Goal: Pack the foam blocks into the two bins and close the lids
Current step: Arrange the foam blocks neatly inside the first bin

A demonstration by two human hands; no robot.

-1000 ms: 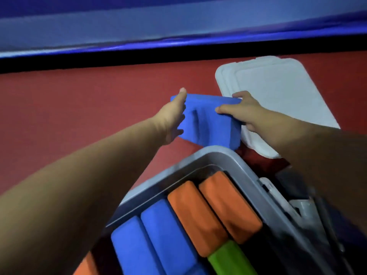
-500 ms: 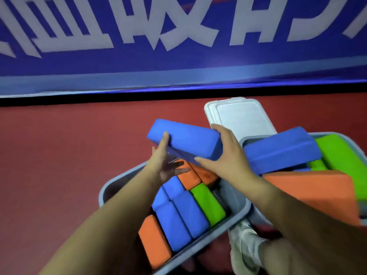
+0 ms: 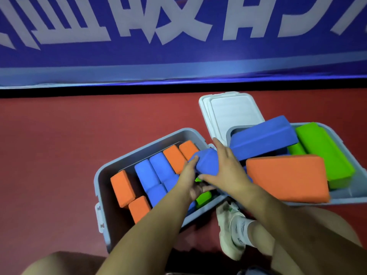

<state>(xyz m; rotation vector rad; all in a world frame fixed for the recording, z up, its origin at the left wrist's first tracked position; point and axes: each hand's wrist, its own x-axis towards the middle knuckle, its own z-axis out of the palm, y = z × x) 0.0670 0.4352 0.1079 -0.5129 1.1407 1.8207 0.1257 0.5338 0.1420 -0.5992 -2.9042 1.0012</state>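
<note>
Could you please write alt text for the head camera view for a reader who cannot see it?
Both hands, left hand and right hand, lower a blue foam block into the left grey bin; the right bin is heaped, white lids behind.

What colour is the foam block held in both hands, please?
Blue foam block, head view.

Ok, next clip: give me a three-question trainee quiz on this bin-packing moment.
1. True or false: both hands, left hand and right hand, hold the same blue block.
2. Which bin is that block over? A) left bin B) right bin
3. Fill in: the white lids lie on the ____ floor, off both bins.

Key: 1 true; 2 A; 3 red.
</note>
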